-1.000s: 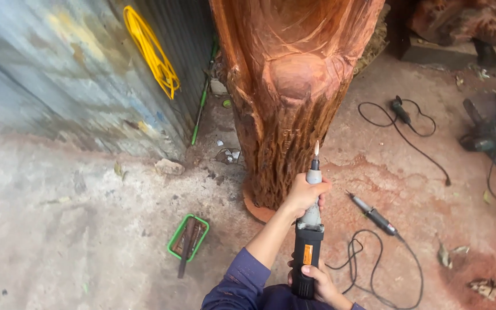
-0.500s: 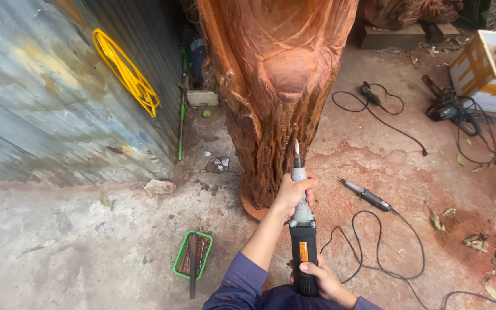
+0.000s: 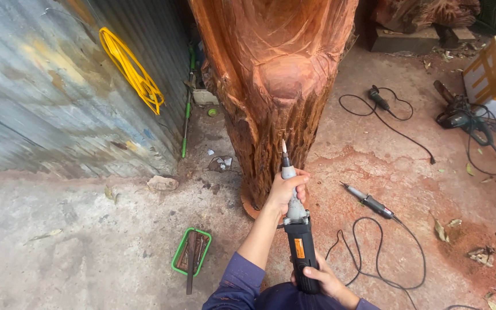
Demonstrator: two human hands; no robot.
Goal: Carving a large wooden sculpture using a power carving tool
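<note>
Beside carved trunk (image 3: 276, 86): die grinder (image 3: 297, 229) gripped, floor right open.

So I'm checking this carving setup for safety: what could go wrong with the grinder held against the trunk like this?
The left hand grips the die grinder close to its bit, so a kick off the carved trunk might bring fingers near it. The right hand holds the rear. Loose cords and a second grinder lie on the floor nearby, a likely trip or snag.
</note>
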